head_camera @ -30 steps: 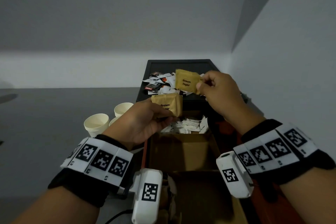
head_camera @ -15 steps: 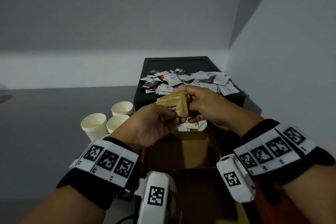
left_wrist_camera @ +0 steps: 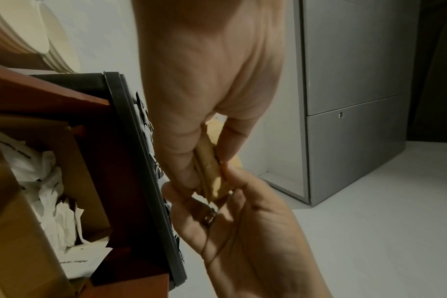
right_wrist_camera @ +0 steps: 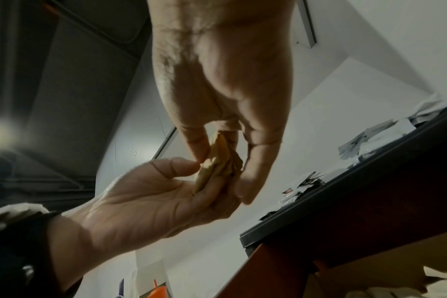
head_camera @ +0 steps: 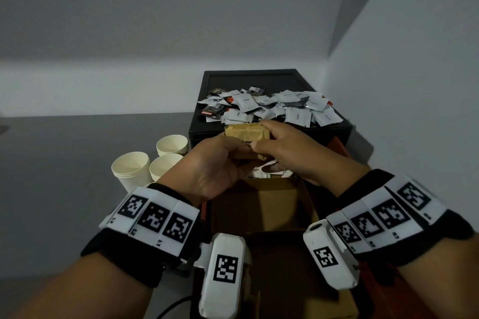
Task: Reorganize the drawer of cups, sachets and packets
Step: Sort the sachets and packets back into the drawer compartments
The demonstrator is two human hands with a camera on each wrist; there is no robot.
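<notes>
You have both hands on the brown sugar packets (head_camera: 245, 137), held together above the open drawer (head_camera: 261, 204). Your left hand (head_camera: 210, 166) pinches the stack from one side, thumb on top, and your right hand (head_camera: 287, 153) pinches it from the other; the wrist views show several flat brown packets pressed edge to edge between your fingers. You look to be squaring the brown ones into a single bundle, so this is the sorting step, midway at best. A heap of white and dark sachets (head_camera: 269, 109) lies on the black tray (head_camera: 207, 127) behind, three cup stacks (head_camera: 153, 168) stand on the worktop to the left, and white packets (left_wrist_camera: 51, 181) sit in the drawer's far compartment. Next, keep the stack aligned, let one hand take it fully, and set it in a free compartment without it fanning out.
</notes>
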